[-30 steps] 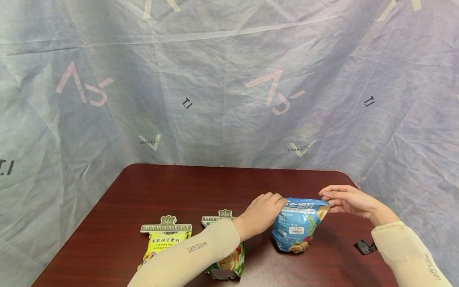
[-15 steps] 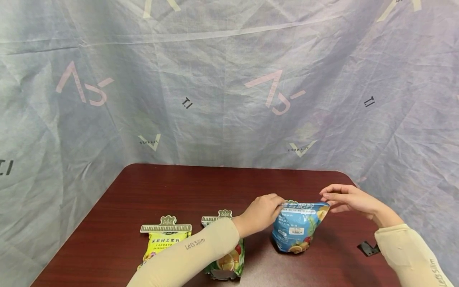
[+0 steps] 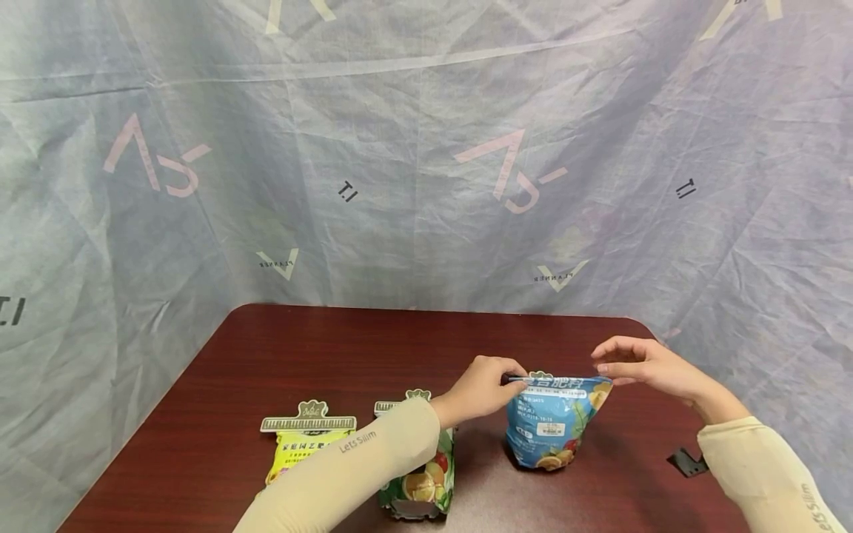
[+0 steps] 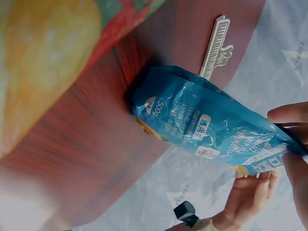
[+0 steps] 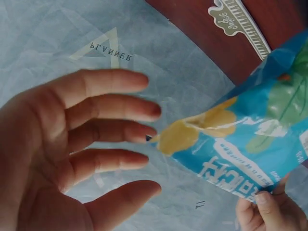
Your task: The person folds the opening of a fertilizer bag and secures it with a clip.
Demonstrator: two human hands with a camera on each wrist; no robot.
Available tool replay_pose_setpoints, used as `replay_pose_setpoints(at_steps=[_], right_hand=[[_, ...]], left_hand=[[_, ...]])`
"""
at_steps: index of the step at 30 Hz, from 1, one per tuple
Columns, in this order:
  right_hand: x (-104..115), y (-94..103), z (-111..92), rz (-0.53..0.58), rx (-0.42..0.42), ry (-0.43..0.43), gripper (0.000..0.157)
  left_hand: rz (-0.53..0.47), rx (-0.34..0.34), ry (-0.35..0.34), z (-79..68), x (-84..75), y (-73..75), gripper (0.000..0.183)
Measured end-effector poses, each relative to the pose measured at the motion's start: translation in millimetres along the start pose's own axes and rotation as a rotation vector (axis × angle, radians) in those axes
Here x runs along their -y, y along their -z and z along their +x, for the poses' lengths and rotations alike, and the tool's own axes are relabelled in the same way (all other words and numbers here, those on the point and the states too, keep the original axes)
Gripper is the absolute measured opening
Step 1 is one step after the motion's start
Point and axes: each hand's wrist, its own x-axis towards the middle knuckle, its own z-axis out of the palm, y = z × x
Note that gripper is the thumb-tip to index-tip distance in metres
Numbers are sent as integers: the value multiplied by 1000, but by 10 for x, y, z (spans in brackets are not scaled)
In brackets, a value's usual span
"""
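A blue fertilizer bag (image 3: 548,426) with fruit pictures stands upright on the table, right of centre. My left hand (image 3: 481,386) pinches its top left corner between thumb and fingers; the left wrist view shows this grip on the bag's top edge. Beside the top right corner is my right hand (image 3: 656,370). In the right wrist view its fingers (image 5: 115,106) are spread and relaxed, with the bag's pointed corner right at the fingertips. Behind the bag lies a clip (image 4: 215,48) with a ruler-like bar, its ornate top just showing over the bag in the head view.
To the left, a yellow fertilizer bag (image 3: 309,448) and a green bag with fruit pictures (image 3: 426,485) each have a clip along the top, both partly covered by the left sleeve (image 3: 353,463). A printed grey cloth (image 3: 413,148) hangs behind the dark red table (image 3: 280,340).
The blue bag's top edge has sunk a little, bringing the clip behind it into sight. My left hand has shifted slightly left along the corner. My right hand has risen slightly.
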Motion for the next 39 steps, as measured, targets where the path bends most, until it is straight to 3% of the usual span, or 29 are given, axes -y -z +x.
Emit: replay_pose_setpoints(at_steps=[4,10,23,31,39], right_hand=[[25,-64,10,-87,-79,56,23],[22,-124,29,-146,-83,147,20],[13,-181,18,-195,-41,108,23],[31,-236,40,-287,-45,181,16],[36,-237,41,-331,-16,152,7]], left_hand=[[-86,7,56,15,16,11,16],[-239,32,170,27,20,26,15],[-454,36,339,77,70,25,15],[-524,52,385,73,84,35,14],[-526,96,365,55,105,77,11]])
